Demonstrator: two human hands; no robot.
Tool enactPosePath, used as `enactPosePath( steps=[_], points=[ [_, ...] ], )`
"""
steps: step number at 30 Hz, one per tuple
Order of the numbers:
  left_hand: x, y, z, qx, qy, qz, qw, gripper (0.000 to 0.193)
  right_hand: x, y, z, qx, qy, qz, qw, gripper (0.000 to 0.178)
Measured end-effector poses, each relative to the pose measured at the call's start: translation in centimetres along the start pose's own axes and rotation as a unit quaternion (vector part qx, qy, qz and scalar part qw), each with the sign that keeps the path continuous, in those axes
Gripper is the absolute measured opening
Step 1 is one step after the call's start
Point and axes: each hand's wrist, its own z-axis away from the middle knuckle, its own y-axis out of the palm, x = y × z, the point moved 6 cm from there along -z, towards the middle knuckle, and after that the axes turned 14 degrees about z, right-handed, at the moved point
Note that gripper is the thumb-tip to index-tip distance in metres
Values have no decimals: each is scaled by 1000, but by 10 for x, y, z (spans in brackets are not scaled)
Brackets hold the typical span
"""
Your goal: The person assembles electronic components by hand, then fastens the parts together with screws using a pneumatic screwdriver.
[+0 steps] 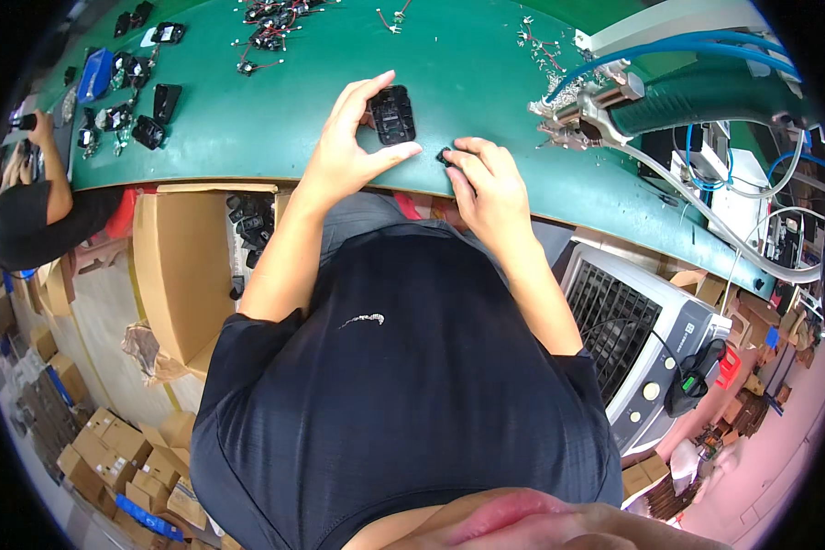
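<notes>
My left hand [350,147] grips a black plastic housing [393,115] by its edges, thumb along the near side and fingers at the far left. The housing is a rounded rectangle with its inner side facing up, just above the green bench. To its right, my right hand [488,183] pinches a small black part [445,157] between thumb and fingers, close to the bench's near edge. The small part's exact kind is too small to make out. The two hands are apart.
On the green bench [321,55] lie several wired parts [270,32] at the back, and black housings [148,132] with a blue tray [95,75] at left. A machine with blue hoses [596,115] stands right. Below are a cardboard box [179,275] and an air cooler [646,339]. Another person [41,215] works at far left.
</notes>
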Motion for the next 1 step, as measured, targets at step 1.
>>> enactPosePath(
  steps=[1],
  points=[
    [-2,1,-2,19,-8,-27,999,92,-4,6,3,27,-4,8,1000,28]
  ],
)
